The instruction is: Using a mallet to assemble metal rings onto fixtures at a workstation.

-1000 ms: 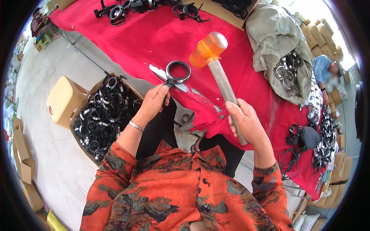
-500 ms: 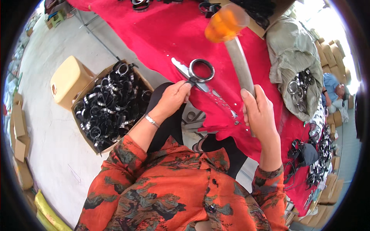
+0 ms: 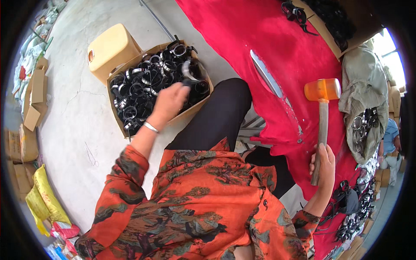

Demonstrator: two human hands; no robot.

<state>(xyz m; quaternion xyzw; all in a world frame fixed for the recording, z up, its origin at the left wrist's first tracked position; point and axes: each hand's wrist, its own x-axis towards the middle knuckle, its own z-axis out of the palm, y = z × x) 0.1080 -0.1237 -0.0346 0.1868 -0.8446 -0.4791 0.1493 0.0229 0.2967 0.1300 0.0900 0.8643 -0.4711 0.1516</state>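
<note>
Over the open carton, my left hand (image 3: 170, 103) is closed on the black end of a silver-and-black ring piece (image 3: 187, 69), which is somewhat blurred. Similar ring pieces (image 3: 136, 89) fill the carton (image 3: 121, 125) below it. In my right hand (image 3: 323, 167), fingers wrap round the wooden handle of a mallet (image 3: 323, 91) with a translucent orange head. The mallet is held upright above the red cloth (image 3: 299, 56). A long metal bar (image 3: 265, 73) lies bare on that cloth, left of the mallet.
A beige plastic stool or bin (image 3: 112, 50) stands beside the carton. At the right are a grey sack (image 3: 362, 82) of rings and a pile of black-and-silver parts (image 3: 353, 216). Another box (image 3: 323, 28) of black parts sits at the far right. Yellow bags (image 3: 47, 199) lie at left.
My left hand has carried the ring piece off the metal bar, leftward to above the carton. My right hand has lowered the mallet slightly. The view has turned left.
</note>
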